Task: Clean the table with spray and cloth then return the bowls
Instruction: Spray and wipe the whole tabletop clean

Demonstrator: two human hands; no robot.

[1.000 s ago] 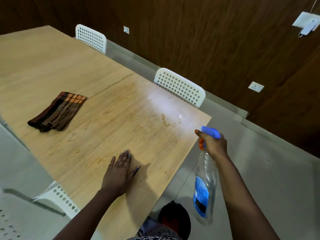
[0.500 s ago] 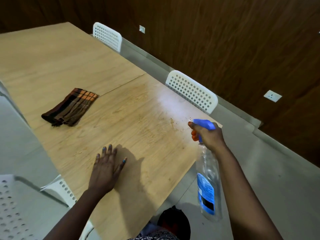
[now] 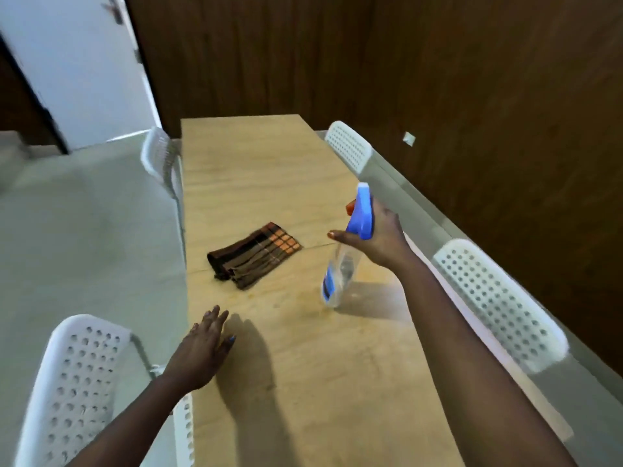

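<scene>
My right hand (image 3: 377, 237) grips the neck of a clear spray bottle (image 3: 338, 274) with a blue trigger head and blue label, holding it tilted over the middle of the long wooden table (image 3: 303, 382). Its base hangs just above the tabletop. A folded brown and orange checked cloth (image 3: 254, 259) lies on the table near its left edge, ahead of both hands. My left hand (image 3: 204, 348) is flat with fingers straight near the table's left edge, holding nothing. No bowls are in view.
White perforated chairs stand around the table: one at near left (image 3: 70, 389), one at far left (image 3: 160, 163), one at near right (image 3: 499, 301), one at far right (image 3: 349, 146). A dark wood-panelled wall (image 3: 472, 96) runs along the right. A white door (image 3: 77, 62) is at far left.
The view has swung to look along the table's length. My right hand has carried the bottle from beyond the table's right edge to over the tabletop. My left hand stays flat near the left edge.
</scene>
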